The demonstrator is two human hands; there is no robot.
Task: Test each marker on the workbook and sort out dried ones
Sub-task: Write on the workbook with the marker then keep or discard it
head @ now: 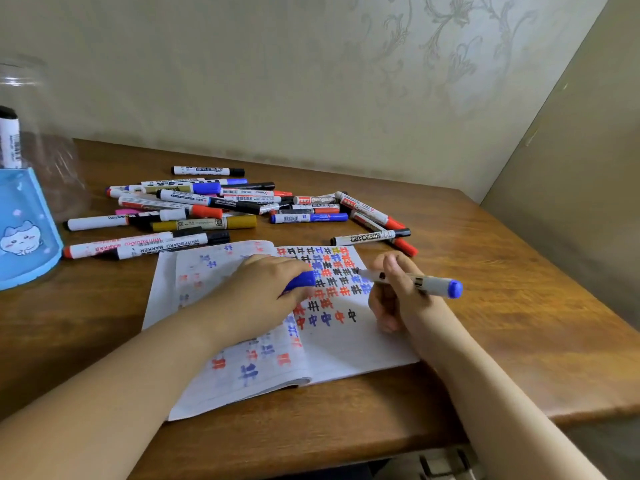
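Both hands work over the open white paper workbook (332, 344) on the brown wooden desk (485, 306). Curled fingers of the right hand (398, 292) pinch an uncapped grey-barrelled marker with a blue end (422, 282), its tip touching the workbook's right page among rows of red, blue and black test characters. Resting on the workbook's centre fold, the left hand (266, 289) is closed round the blue plastic cap (301, 282).

A tip left bare too long could, I judge, dry out and spoil the sorting; the left hand resting on fresh ink could smear the marks.

Beyond the workbook's far edge lies a loose heap of capped whiteboard markers (207, 206), some just touching the page, so a wide stroke could knock them. Left of the workbook stands a light blue holder with a cartoon cat (24, 233), one black-capped marker (8, 140) upright in it, and a clear plastic container (41, 133) behind.
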